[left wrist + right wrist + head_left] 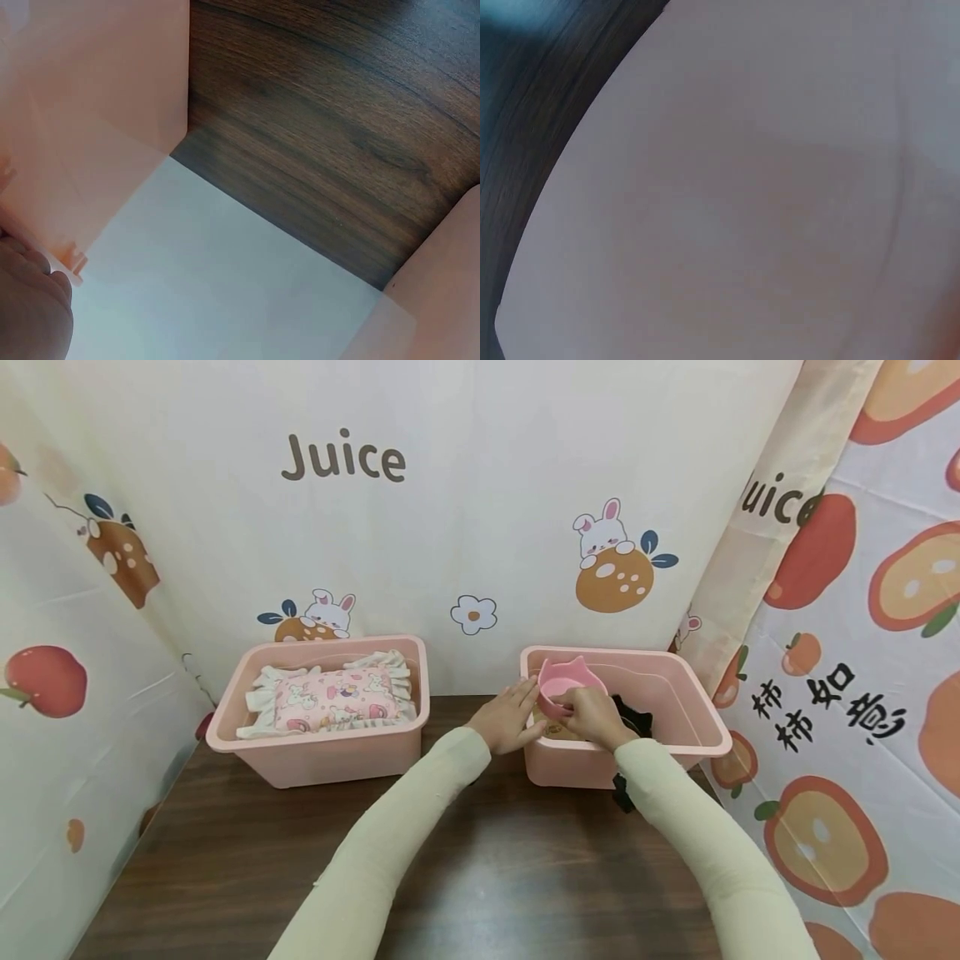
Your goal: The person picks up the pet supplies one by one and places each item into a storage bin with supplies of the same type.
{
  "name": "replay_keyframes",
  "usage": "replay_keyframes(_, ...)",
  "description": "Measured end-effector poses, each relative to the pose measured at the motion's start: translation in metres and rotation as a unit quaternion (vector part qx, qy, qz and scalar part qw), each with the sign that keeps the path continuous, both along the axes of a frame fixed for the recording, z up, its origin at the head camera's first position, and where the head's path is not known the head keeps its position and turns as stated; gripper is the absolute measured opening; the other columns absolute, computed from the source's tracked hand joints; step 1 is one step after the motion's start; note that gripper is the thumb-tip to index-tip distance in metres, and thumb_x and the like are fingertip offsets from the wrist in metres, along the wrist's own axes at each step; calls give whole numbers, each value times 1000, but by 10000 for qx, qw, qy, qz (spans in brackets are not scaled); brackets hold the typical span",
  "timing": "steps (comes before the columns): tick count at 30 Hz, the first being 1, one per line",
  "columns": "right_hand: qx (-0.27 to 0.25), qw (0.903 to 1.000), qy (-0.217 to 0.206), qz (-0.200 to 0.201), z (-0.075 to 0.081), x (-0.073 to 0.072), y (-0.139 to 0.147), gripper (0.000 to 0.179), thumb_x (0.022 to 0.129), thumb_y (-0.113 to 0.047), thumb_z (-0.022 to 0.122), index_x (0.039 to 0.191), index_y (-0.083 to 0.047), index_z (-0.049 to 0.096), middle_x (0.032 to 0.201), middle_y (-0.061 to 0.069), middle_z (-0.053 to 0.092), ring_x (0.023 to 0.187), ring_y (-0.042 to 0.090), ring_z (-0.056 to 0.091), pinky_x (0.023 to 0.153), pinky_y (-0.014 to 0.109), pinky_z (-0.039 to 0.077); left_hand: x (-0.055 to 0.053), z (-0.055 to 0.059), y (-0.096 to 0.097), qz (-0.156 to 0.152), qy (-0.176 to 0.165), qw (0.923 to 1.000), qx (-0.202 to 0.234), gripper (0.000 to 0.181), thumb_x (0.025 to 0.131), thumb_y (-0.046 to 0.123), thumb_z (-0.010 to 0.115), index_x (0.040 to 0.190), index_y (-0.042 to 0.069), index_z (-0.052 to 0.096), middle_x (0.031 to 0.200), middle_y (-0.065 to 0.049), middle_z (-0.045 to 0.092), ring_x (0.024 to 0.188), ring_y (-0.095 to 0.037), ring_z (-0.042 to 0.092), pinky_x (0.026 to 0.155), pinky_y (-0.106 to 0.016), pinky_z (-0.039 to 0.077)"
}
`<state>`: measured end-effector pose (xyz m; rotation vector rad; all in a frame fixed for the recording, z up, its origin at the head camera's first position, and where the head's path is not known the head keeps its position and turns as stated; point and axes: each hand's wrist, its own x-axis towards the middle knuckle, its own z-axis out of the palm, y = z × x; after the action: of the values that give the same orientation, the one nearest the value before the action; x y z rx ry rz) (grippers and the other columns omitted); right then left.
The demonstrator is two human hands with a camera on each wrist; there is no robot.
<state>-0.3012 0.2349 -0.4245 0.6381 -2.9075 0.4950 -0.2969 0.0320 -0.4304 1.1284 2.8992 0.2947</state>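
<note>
My right hand (pixel 592 714) pinches the near edge of a pink bowl (pixel 573 678) with cat-ear points on its rim. The bowl is tilted inside the left end of the right pink bin (pixel 697 748). Under and beside it lie a tan item (pixel 557 729) and a black item (pixel 633 717), both partly hidden. My left hand (pixel 504 718) rests on that bin's left rim with its fingers extended. Its fingers (pixel 34 262) also show against the rim in the left wrist view. The right wrist view holds mostly blurred pink bin wall (pixel 705 187), without the hand.
Another pink bin (pixel 345 758) stands on the left, holding a ruffled pink patterned cushion (pixel 337 693). Both bins stand on a dark wooden table (pixel 510 868), with a gap between them. Printed cloth (pixel 480 510) hangs behind and along both sides.
</note>
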Motion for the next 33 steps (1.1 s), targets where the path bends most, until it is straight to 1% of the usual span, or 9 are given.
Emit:
replay_keyframes(4, 278, 9992, 49, 270, -4, -6, 1, 22, 68, 4, 68, 76, -16, 71, 49, -7, 43, 49, 9, 34, 45, 25, 26, 0, 0, 1, 6, -12, 10000, -2, 73, 99, 49, 30, 154, 4, 12, 161, -9, 9, 148, -23, 8, 118, -35, 14)
replay_keyframes(5, 314, 9989, 77, 348, -5, -8, 1, 22, 67, 5, 67, 73, -16, 69, 48, -7, 40, 48, 9, 32, 46, 25, 25, 0, 1, 1, 2, -9, 10000, -21, 74, 99, 50, 29, 154, 5, 11, 161, -9, 9, 148, -23, 7, 118, -35, 14)
replay_keyframes(7, 421, 9978, 135, 490, -6, -10, 1, 22, 66, 5, 67, 72, -16, 69, 47, -9, 40, 46, 8, 31, 48, 25, 26, -1, 1, 1, 4, 5, 10000, -30, 74, 99, 51, 29, 154, 5, 12, 161, -9, 9, 148, -22, 7, 118, -35, 14)
replay_keyframes(10, 472, 9968, 118, 633, -6, -12, 0, 19, 68, 1, 71, 76, -17, 74, 46, -11, 44, 46, 6, 32, 50, 25, 27, -1, 2, 0, 15, -9, 10000, -12, 73, 99, 50, 29, 154, 5, 11, 161, -9, 10, 148, -22, 8, 119, -36, 14)
replay_keyframes(17, 304, 9969, -490, 543, -8, -13, -1, 9, 74, -7, 76, 81, -14, 77, 50, -9, 54, 46, 7, 37, 46, 24, 31, 0, 3, -1, 7, -18, 10000, 70, 73, 99, 48, 31, 154, 7, 8, 161, -9, 9, 148, -22, 7, 119, -35, 13)
replay_keyframes(23, 350, 9948, -708, 636, -12, -17, -2, 8, 76, -15, 77, 84, -15, 78, 53, -9, 57, 51, 10, 44, 47, 27, 36, 0, 3, -1, 19, -32, 10000, 81, 72, 99, 45, 35, 154, 6, 10, 161, -8, 9, 148, -22, 8, 119, -34, 13)
replay_keyframes(26, 412, 9944, -756, 619, -13, -18, -2, 13, 75, -15, 76, 88, -15, 79, 60, -7, 63, 53, 10, 47, 48, 27, 38, 0, 2, -1, 23, -30, 10000, 50, 72, 100, 45, 35, 154, 6, 10, 161, -7, 8, 148, -22, 8, 119, -34, 13)
replay_keyframes(29, 485, 9931, -869, 612, -14, -19, -2, 16, 76, -17, 76, 91, -15, 80, 73, -5, 71, 56, 11, 50, 50, 27, 42, 0, 0, -1, 19, 8, 10000, 12, 72, 99, 47, 32, 154, 6, 12, 161, -6, 8, 148, -22, 8, 119, -34, 13)
replay_keyframes(33, 561, 9917, -994, 585, -13, -17, -1, 14, 78, -16, 75, 91, -14, 79, 75, -3, 71, 59, 12, 53, 54, 30, 45, 0, -1, 0, 32, -2, 10000, -17, 71, 99, 49, 30, 154, 7, 13, 162, -5, 7, 148, -21, 7, 119, -34, 12)
